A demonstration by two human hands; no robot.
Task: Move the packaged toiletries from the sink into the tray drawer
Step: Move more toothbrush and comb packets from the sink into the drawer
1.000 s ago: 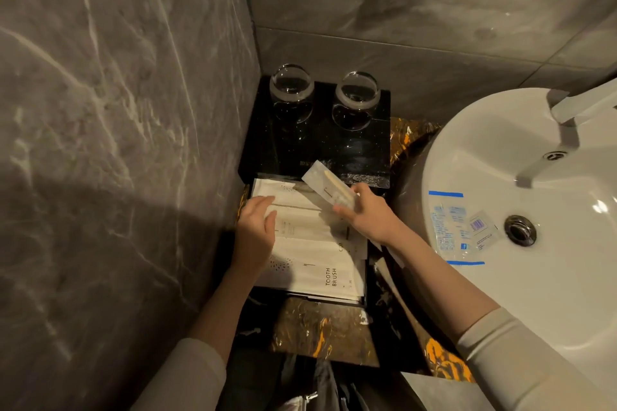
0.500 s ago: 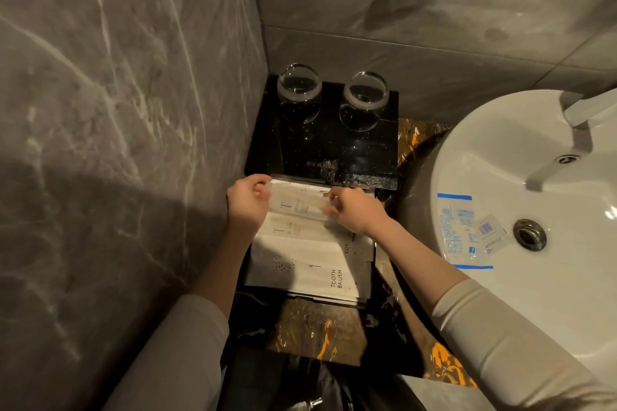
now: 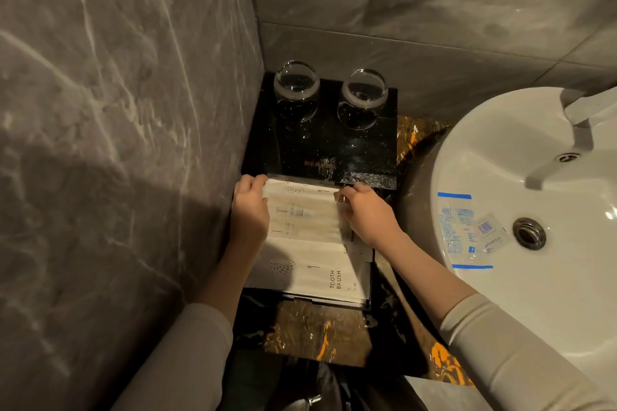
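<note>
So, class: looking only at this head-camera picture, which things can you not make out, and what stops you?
- Tap, head view: cut off by the right edge.
- Small print on the clear packets in the sink: too small to read.
- Back of the tray drawer: hidden under the black tray.
- Left hand and right hand: fingertips hidden by the white packets, so their hold is unclear.

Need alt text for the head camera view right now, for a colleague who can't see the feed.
Both hands, left hand and right hand, hold a white toiletry packet at its ends over the packets in the open tray drawer. Clear packets lie in the white sink; two glasses stand behind.
</note>
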